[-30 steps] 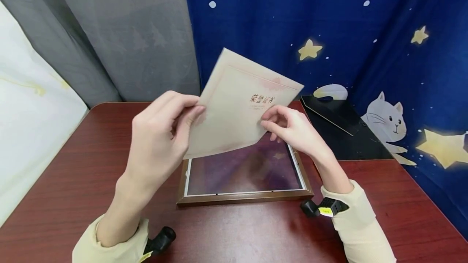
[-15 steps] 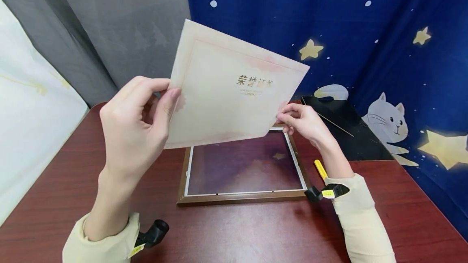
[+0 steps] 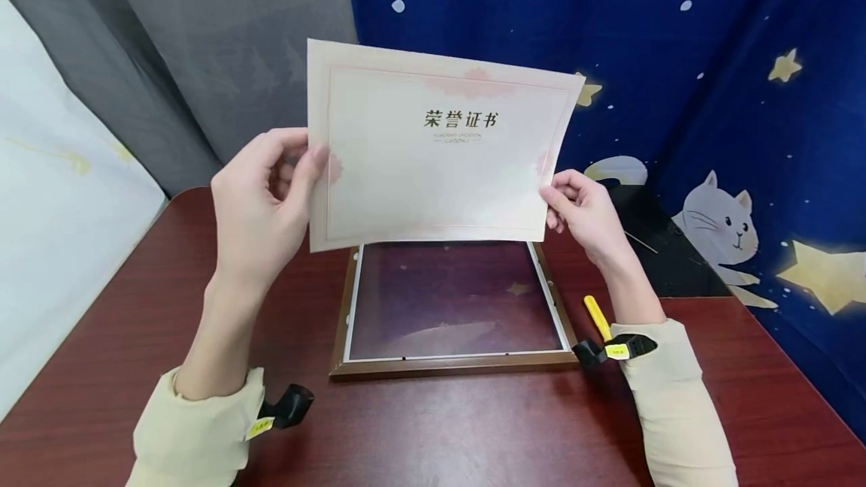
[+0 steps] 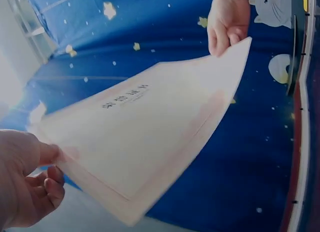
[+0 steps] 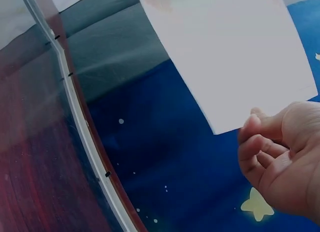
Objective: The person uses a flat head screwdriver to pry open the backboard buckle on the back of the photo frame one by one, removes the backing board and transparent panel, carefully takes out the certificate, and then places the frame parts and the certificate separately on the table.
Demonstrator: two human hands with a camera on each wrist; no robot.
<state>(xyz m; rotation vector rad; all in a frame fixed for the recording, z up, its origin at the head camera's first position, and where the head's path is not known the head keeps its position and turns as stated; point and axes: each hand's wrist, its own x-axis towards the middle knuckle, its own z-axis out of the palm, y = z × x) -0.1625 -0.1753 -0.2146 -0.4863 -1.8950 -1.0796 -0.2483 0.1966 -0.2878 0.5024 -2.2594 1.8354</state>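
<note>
Two cream sleeves reach forward from the bottom edge over a dark red desk. Lying flat on the desk just ahead of the sleeves is a brown picture frame, its glass showing and nothing inside it. A small yellow-handled tool lies just beside the frame's right edge, near the right wrist.

Above the frame, both hands hold up a cream certificate with a pink border and gold lettering, its printed face towards the viewer and roughly level. The left hand pinches the sheet's left edge, thumb in front and fingers curled behind. The right hand pinches the lower right corner between thumb and curled fingers. The sheet hangs in the air, well clear of the glass, its bottom edge over the frame's far side.

The step in hand looks like squaring up the certificate before it goes into the frame. As a judgement, the next move calls for turning the sheet printed face down, lowering it flat and lining its corners with the frame's inner rim, without creasing it.

Further back, a black backing board lies on the desk's far right. Behind everything hang a grey curtain and a blue cloth printed with stars and a white cat.
</note>
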